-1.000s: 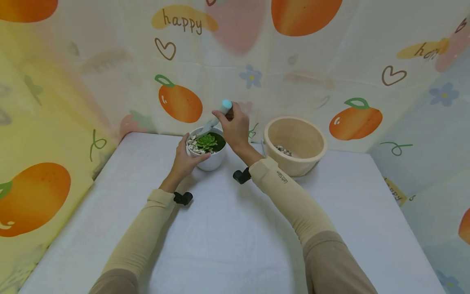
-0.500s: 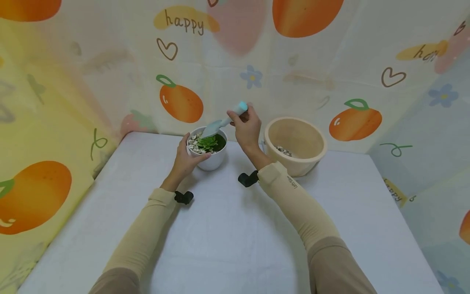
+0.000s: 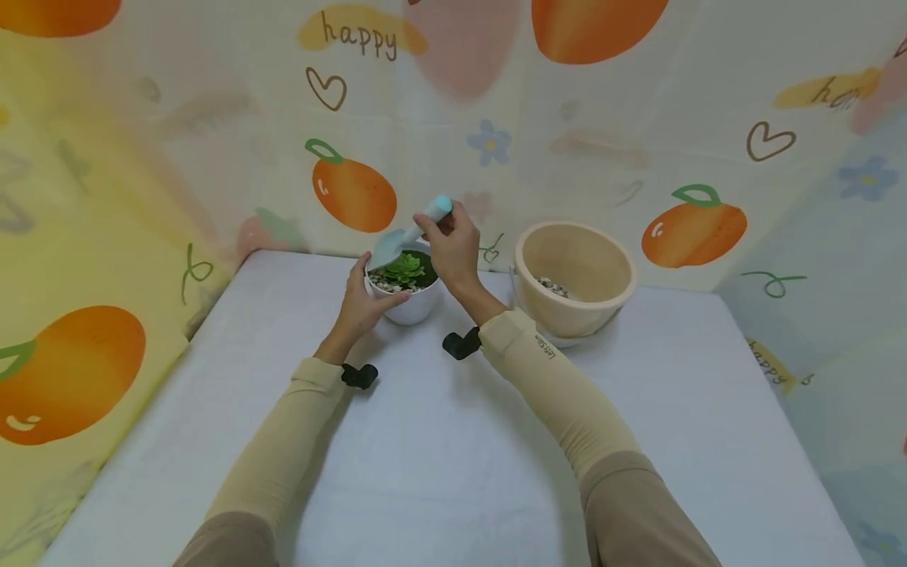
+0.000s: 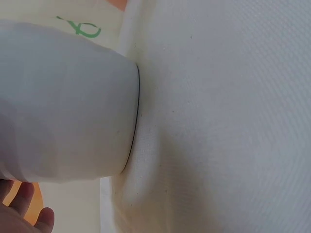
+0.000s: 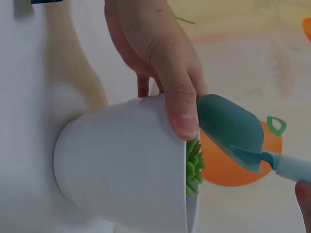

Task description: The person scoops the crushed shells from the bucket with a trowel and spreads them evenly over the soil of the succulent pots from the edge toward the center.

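Note:
A white flower pot (image 3: 414, 307) stands upright on the table, with a green succulent (image 3: 404, 269) and pale pebbles (image 3: 383, 280) inside. My left hand (image 3: 357, 311) grips the pot's left side near the rim, its thumb pressed along the outside in the right wrist view. Above the left part of the rim, a light blue trowel (image 5: 232, 128) is tilted, blade down and leftward. My right hand (image 3: 457, 248) holds the trowel by its handle. The blade's tip is close to the left fingers, and whether it carries anything cannot be told.
To the right stands a larger beige pot (image 3: 574, 315) with some pebbles (image 3: 553, 287) at its bottom. A white cloth covers the table (image 3: 439, 457). Behind it hangs a curtain (image 3: 560, 118) printed with oranges.
The right hand with the trowel first shifted right, then came back left, bringing the blade over the pot's left rim. The left hand keeps its grip on the flower pot.

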`<state>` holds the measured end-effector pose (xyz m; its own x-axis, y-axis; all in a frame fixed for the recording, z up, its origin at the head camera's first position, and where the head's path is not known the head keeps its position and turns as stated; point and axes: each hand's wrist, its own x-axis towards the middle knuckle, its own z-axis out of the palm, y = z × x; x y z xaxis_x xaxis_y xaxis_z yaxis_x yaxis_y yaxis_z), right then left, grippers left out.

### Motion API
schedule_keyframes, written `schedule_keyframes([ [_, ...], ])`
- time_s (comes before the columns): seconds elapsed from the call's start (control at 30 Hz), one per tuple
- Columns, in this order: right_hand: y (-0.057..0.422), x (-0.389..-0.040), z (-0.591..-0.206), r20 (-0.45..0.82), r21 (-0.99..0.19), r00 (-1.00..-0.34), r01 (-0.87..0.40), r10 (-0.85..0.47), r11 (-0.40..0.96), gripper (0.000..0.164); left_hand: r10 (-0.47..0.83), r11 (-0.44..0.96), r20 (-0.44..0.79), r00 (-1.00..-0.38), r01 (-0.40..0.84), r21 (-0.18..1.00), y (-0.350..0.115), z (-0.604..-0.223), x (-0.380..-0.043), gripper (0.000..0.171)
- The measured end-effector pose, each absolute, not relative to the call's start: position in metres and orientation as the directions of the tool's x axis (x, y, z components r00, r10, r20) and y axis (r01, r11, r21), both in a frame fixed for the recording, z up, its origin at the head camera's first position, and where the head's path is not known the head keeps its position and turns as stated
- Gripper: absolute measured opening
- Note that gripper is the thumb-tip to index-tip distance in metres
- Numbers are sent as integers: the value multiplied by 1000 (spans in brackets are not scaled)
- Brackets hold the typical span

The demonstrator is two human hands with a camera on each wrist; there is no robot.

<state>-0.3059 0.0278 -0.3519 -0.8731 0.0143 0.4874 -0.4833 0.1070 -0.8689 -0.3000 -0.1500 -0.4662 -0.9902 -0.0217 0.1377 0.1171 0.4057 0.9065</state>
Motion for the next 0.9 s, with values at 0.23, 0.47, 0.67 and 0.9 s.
schedule_keyframes([
  [0.23, 33, -308, -353, 499, -842, -865, -500, -56, 202, 32, -25, 401, 149, -989, 127, 907, -149, -466, -301, 110],
  [0.47, 41, -313, -357, 427, -902, -904, -426, -4, 65, 37, -17, 411, 138, -990, 119, 904, -148, -466, -301, 110],
  [0.67, 47, -316, -355, 335, -939, -937, -340, 95, -46, 32, -28, 398, 142, -989, 120, 909, -148, -466, -301, 111],
  [0.9, 61, -317, -354, 199, -954, -970, -225, 140, -200, 35, -15, 393, 148, -989, 131, 910, -149, -468, -300, 111],
])
